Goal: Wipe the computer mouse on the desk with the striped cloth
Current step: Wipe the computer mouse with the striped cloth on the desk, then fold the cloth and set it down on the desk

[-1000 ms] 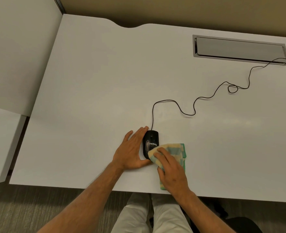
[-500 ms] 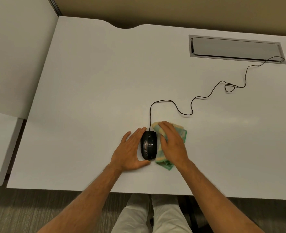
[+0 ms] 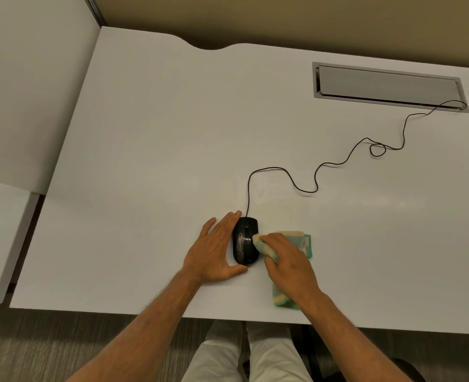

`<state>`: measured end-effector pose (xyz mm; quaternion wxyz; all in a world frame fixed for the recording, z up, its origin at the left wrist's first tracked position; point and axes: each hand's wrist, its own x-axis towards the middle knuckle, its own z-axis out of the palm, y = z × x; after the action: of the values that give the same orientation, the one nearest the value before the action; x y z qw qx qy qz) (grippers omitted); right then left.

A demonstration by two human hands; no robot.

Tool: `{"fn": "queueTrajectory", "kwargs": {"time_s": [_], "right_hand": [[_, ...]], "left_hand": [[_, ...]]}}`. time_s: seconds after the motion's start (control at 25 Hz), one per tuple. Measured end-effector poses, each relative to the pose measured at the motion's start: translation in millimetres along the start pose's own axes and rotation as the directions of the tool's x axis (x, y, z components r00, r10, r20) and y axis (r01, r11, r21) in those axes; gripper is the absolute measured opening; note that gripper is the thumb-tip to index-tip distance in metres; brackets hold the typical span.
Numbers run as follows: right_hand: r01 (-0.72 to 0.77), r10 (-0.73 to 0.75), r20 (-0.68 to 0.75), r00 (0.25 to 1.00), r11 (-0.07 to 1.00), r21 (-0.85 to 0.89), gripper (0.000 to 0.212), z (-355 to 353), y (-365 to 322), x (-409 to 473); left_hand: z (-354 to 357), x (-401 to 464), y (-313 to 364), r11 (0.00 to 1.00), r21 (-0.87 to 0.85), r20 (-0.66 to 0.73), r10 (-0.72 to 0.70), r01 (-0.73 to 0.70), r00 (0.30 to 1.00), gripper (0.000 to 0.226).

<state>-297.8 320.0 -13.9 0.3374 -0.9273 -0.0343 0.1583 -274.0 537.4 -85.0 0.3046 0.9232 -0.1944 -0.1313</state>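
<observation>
Bracing the black computer mouse (image 3: pixel 245 240) from its left side, the left hand (image 3: pixel 216 248) is lying flat on the white desk (image 3: pixel 145 161), its grip released, fingers along the mouse's flank and thumb curling round its near end; this looks meant to stop the mouse sliding under the wiping pressure. The right hand (image 3: pixel 288 267) is grasping the striped cloth (image 3: pixel 296 241), its grip clenched on a bunched fold and pressing that fold against the mouse's right side, so the wiping appears to be under way. The rest of the cloth is trailing on the desk beneath the wrist. The mouse is sitting near the desk's front edge, its long axis running away from the person, nose pointing to the far side where the cable (image 3: pixel 305 188) is leaving it and snaking toward the cable tray (image 3: pixel 387 85).
</observation>
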Motion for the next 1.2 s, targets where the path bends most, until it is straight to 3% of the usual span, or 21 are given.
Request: {"fn": "queueTrajectory", "kwargs": {"time_s": [0.24,0.32,0.4,0.48,0.56,0.6,0.76,0.84,1.04,1.12,1.2], "right_hand": [[-0.097,0.099,0.003,0.995,0.968,0.232,0.038,-42.0,3.5,2.9],[-0.150,0.141,0.051,0.989,0.926,0.346,0.037,-55.0,-4.2,7.5],[-0.168,0.150,0.076,0.986,0.884,0.437,0.035,-62.2,-14.8,8.6],[-0.158,0.148,0.059,0.987,0.862,0.481,0.031,-60.5,-29.5,4.1],[-0.120,0.135,0.007,0.991,0.852,0.510,0.030,-49.9,-45.5,-3.2],[-0.088,0.119,-0.025,0.993,0.847,0.524,0.031,-43.1,-53.5,-6.8],[0.060,0.003,-0.108,0.994,0.821,0.567,0.037,-13.3,-88.7,-12.2],[0.110,-0.081,-0.076,0.994,0.800,0.590,0.037,-1.0,-103.4,-10.2],[0.170,-0.273,0.078,0.959,0.771,0.614,0.043,11.5,-110.3,4.7],[0.185,-0.320,0.127,0.939,0.781,0.596,0.041,8.8,-101.9,14.4],[0.157,-0.198,0.011,0.980,0.806,0.571,0.036,1.5,-81.7,24.2]], "left_hand": [[-3.4,-0.2,1.3,1.000,-0.014,0.017,-0.012,0.012,1.000,0.132],[-11.0,-1.0,4.9,0.990,-0.126,0.061,-0.048,0.055,0.997,0.139],[-28.8,-2.0,13.8,0.930,-0.346,0.068,-0.110,0.126,0.992,0.136],[-52.5,-5.7,26.5,0.872,-0.479,-0.088,-0.162,0.101,0.983,0.106],[-77.9,-13.2,40.8,0.871,-0.488,-0.356,-0.252,0.050,0.900,0.052],[-89.2,-18.1,49.3,0.850,-0.522,-0.389,-0.316,0.076,0.865,0.035],[-111.6,-44.0,84.0,0.692,-0.657,-0.089,-0.463,0.298,0.882,0.041],[-110.9,-52.8,94.0,0.635,-0.693,-0.036,-0.504,0.342,0.863,0.048],[-104.9,-56.1,93.1,0.443,-0.850,-0.071,-0.630,0.284,0.773,0.038],[-109.0,-54.5,84.2,0.435,-0.859,-0.132,-0.696,0.269,0.706,0.031],[-116.7,-51.3,71.8,0.480,-0.843,-0.235,-0.734,0.242,0.637,0.030]]}}
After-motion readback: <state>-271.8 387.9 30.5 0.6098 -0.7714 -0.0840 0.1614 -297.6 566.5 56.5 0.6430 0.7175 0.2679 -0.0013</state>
